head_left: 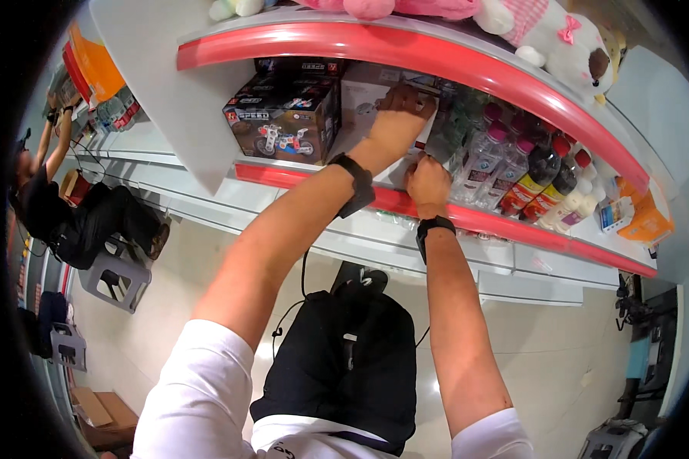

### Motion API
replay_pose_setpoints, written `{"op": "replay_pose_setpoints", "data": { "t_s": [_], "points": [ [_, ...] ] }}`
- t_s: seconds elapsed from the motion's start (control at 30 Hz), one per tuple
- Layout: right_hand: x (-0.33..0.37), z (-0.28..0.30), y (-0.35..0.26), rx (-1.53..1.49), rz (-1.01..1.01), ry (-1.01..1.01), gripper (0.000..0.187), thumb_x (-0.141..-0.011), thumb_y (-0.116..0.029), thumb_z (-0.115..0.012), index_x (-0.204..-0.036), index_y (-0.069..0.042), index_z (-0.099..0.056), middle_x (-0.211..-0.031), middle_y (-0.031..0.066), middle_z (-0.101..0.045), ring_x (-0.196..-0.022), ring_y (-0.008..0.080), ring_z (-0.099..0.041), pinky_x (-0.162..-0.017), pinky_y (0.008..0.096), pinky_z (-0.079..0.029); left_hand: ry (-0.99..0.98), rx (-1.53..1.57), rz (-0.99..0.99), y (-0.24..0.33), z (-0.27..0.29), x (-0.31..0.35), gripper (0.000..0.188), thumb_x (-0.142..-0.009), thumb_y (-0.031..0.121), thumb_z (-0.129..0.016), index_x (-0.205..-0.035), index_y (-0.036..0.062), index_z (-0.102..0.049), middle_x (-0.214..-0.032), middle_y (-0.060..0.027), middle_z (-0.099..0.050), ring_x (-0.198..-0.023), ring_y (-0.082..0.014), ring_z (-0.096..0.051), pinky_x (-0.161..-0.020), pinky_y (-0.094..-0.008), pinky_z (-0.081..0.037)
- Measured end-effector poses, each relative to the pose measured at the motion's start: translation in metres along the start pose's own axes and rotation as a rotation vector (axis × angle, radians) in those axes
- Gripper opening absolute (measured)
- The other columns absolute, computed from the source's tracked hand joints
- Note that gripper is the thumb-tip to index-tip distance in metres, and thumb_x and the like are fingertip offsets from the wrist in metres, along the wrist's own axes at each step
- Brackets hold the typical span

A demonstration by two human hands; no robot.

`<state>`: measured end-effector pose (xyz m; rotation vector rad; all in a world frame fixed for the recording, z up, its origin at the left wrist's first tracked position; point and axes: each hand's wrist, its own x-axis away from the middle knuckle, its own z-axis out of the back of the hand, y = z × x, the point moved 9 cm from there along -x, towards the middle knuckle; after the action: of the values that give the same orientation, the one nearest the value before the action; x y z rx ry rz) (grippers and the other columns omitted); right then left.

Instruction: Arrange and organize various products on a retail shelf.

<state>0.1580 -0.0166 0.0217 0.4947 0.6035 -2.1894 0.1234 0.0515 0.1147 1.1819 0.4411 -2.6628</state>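
Note:
A pale grey-white box (357, 101) sits on the shelf between a stack of dark toy boxes and a group of bottles. My left hand (400, 107) reaches across its front, fingers bent over the upper right part of the box. Lower down, by the box's bottom right corner, my right hand (429, 183) is closed, knuckles up. What its fingers pinch is hidden. To the left stands a dark toy box (282, 126) with a motorbike picture. Clear bottles with pink caps (485, 157) are just right of my right hand.
A red-edged upper shelf (436, 42) carrying plush toys (547, 38) overhangs my hands. Dark drink bottles (543, 172) and an orange package (647, 218) fill the right end. At far left, another person (84, 214) sits on a grey stool (115, 277).

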Motion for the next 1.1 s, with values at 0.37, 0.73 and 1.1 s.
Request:
{"op": "replay_pose_setpoints", "data": {
  "t_s": [0.37,0.73,1.1],
  "points": [
    [0.001,0.0,-0.002,-0.057,0.054,0.003,0.015,-0.074,-0.015,-0.062,-0.084,-0.004,-0.06,-0.091,0.0183,-0.067,-0.083,0.0346,-0.066,-0.075,0.0454,-0.053,0.167,-0.209,-0.014,-0.007,-0.035,-0.016,0.034,-0.08,0.019,-0.055,-0.112,0.0073,-0.053,-0.114,-0.0249,-0.056,-0.109,-0.0419,-0.054,-0.095,-0.0582,-0.039],
    [-0.001,-0.004,0.005,-0.049,0.029,0.01,0.014,-0.075,-0.015,-0.061,-0.084,-0.003,-0.059,-0.088,0.0181,-0.066,-0.081,0.036,-0.065,-0.074,0.0457,-0.052,-0.044,-0.12,-0.022,-0.009,-0.04,-0.02,0.037,-0.085,0.02,-0.051,-0.12,0.0089,-0.048,-0.121,-0.0224,-0.051,-0.12,-0.0431,-0.046,-0.096,-0.0673,-0.033],
    [0.0,-0.002,0.002,-0.102,0.044,0.03,0.014,-0.075,-0.015,-0.061,-0.083,-0.004,-0.058,-0.087,0.0182,-0.066,-0.08,0.0366,-0.065,-0.074,0.0469,-0.052,-0.107,-0.073,0.026,-0.017,-0.049,-0.02,0.041,-0.086,0.019,-0.052,-0.124,0.0076,-0.043,-0.129,-0.0267,-0.045,-0.124,-0.0427,-0.042,-0.091,-0.0684,-0.036]
  ]
}}
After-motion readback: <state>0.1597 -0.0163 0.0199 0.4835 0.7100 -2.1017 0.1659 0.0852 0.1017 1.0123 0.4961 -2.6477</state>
